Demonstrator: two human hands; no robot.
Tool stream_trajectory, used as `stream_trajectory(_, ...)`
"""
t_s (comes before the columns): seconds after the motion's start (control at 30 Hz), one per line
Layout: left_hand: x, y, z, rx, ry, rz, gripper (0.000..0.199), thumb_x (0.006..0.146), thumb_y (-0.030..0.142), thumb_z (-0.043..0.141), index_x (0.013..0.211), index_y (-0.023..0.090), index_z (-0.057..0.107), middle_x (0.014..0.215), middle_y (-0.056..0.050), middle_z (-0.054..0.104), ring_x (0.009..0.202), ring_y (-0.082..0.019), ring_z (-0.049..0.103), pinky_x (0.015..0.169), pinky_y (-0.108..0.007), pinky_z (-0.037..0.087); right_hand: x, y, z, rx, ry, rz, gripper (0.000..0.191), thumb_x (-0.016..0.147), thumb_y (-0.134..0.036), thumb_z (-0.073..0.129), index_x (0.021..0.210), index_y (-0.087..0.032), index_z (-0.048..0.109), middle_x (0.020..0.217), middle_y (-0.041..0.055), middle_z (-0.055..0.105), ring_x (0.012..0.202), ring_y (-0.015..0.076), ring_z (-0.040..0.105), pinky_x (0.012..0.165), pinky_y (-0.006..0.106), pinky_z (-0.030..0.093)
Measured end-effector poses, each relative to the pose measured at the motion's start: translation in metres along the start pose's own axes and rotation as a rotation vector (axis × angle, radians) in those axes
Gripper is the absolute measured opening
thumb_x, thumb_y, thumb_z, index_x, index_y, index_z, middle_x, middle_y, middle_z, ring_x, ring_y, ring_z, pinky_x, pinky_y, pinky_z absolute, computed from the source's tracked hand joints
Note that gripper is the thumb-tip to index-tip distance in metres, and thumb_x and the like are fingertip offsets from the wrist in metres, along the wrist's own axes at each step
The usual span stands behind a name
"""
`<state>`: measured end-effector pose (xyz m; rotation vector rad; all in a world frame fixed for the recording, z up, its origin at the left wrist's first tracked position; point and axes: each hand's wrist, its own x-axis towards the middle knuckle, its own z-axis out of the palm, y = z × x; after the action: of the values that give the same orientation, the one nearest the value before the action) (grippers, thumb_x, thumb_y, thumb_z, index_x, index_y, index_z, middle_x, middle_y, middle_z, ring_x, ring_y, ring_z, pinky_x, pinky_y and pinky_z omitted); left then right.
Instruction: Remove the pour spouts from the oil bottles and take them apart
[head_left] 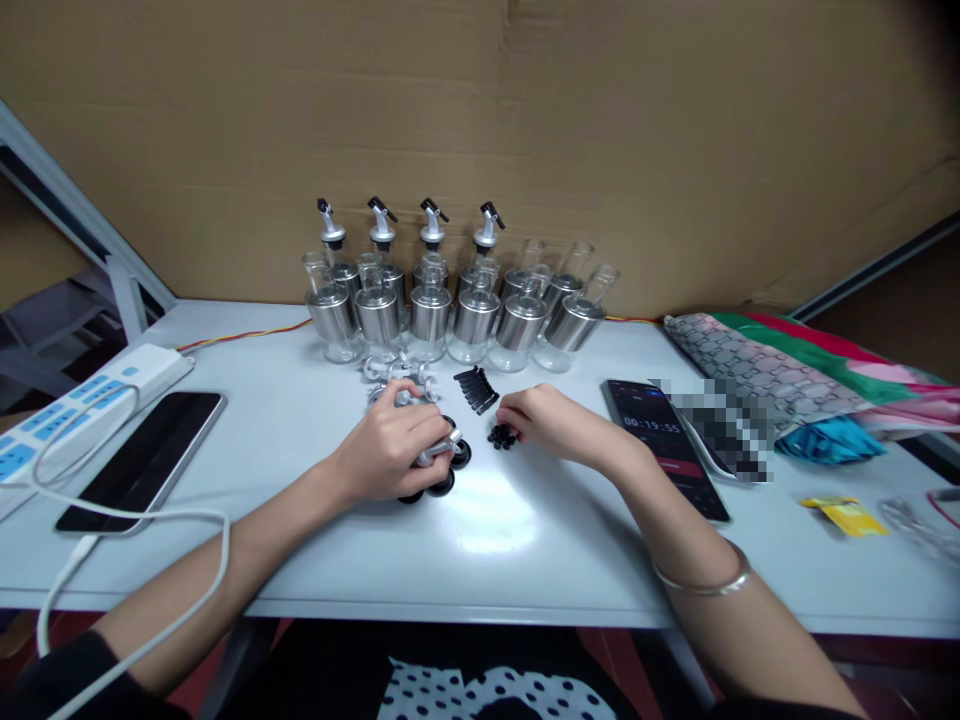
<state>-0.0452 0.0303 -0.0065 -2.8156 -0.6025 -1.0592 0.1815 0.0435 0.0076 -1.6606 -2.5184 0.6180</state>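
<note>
My left hand (394, 440) is closed around a silver spout piece (439, 449), just above several round black parts (442, 482). My right hand (544, 420) has its fingers pressed together at a small pile of black pieces (501, 437); whatever lies between the fingertips is hidden. Behind that pile lies a row of thin black strips (476, 389). More silver spout pieces (401, 368) rest behind my left hand. Glass bottles with metal sleeves (431, 315) stand in rows at the back, and several carry silver spouts with black levers (432, 222).
A power strip (90, 405) and a phone (142, 460) with a white cable (225, 545) lie left. On the right are a phone showing a timer (664, 445), a patterned cloth (765, 365) and a yellow packet (846, 515). A cardboard wall (412, 120) closes the back.
</note>
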Motion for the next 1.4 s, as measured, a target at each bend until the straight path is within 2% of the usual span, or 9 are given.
stream_trajectory(0.2,0.001,-0.001,0.0,0.008,0.003,0.001,0.01,0.082,0.014,0.044,0.073,0.019,0.046,0.057,0.005,0.054,0.049,-0.009,0.043,0.081,-0.034,0.039,-0.001,-0.004,0.001,0.13,-0.027,0.082,0.028,0.09,-0.022,0.045,0.071,-0.014,0.064,0.061,0.0039,0.064,0.054,0.0131,0.054,0.058,0.024,0.036)
stream_trajectory(0.47,0.001,0.0,0.0,0.012,0.006,0.008,0.008,0.082,0.014,0.046,0.075,0.018,0.046,0.058,0.005,0.055,0.05,-0.009,0.043,0.081,-0.034,0.039,0.001,-0.01,0.006,0.153,-0.028,0.225,0.016,0.083,-0.027,0.057,0.073,-0.016,0.062,0.065,0.0023,0.065,0.051,0.0124,0.054,0.055,0.025,0.036)
stream_trajectory(0.57,0.001,0.001,-0.001,0.016,0.007,0.008,0.008,0.082,0.014,0.046,0.075,0.018,0.046,0.058,0.005,0.055,0.05,-0.009,0.043,0.081,-0.034,0.04,-0.001,-0.011,0.002,0.165,-0.05,0.221,0.015,0.083,-0.026,0.057,0.073,-0.016,0.062,0.068,0.0026,0.067,0.051,0.0119,0.054,0.055,0.024,0.036)
stream_trajectory(0.7,0.001,0.0,-0.001,0.025,0.014,0.012,0.008,0.082,0.014,0.046,0.074,0.018,0.046,0.058,0.005,0.055,0.05,-0.009,0.043,0.081,-0.033,0.04,-0.001,-0.012,0.0,0.184,-0.074,0.214,0.018,0.084,-0.03,0.056,0.074,-0.017,0.062,0.063,0.0017,0.065,0.052,0.0127,0.054,0.055,0.024,0.037)
stream_trajectory(0.9,0.001,0.0,-0.001,0.027,0.014,0.016,0.009,0.082,0.015,0.045,0.073,0.018,0.046,0.057,0.005,0.055,0.05,-0.009,0.044,0.081,-0.033,0.04,0.0,-0.011,0.003,0.167,-0.07,0.2,0.012,0.079,-0.028,0.061,0.074,-0.016,0.063,0.064,0.0015,0.066,0.053,0.0125,0.054,0.056,0.024,0.037)
stream_trajectory(1.13,0.001,0.0,-0.001,0.031,0.008,0.016,0.009,0.081,0.015,0.046,0.073,0.018,0.047,0.057,0.005,0.054,0.05,-0.009,0.043,0.081,-0.034,0.04,-0.001,-0.01,0.0,0.216,-0.09,0.179,0.033,0.091,-0.031,0.042,0.082,-0.012,0.067,0.056,0.0039,0.063,0.055,0.0155,0.058,0.06,0.026,0.04)
stream_trajectory(1.3,0.0,0.0,-0.001,0.036,0.013,0.017,0.009,0.081,0.015,0.045,0.073,0.018,0.047,0.057,0.005,0.055,0.05,-0.009,0.044,0.081,-0.033,0.04,-0.002,-0.01,0.002,0.186,-0.062,0.128,0.024,0.086,-0.03,0.05,0.082,-0.015,0.067,0.07,0.0047,0.068,0.057,0.0142,0.057,0.058,0.025,0.038)
stream_trajectory(1.4,0.0,0.0,-0.001,0.038,0.006,0.013,0.01,0.082,0.015,0.044,0.072,0.018,0.047,0.056,0.006,0.055,0.049,-0.009,0.043,0.081,-0.033,0.04,-0.001,-0.008,0.003,0.204,-0.06,0.108,0.019,0.084,-0.028,0.052,0.08,-0.017,0.066,0.071,0.0035,0.068,0.057,0.0135,0.057,0.059,0.025,0.039)
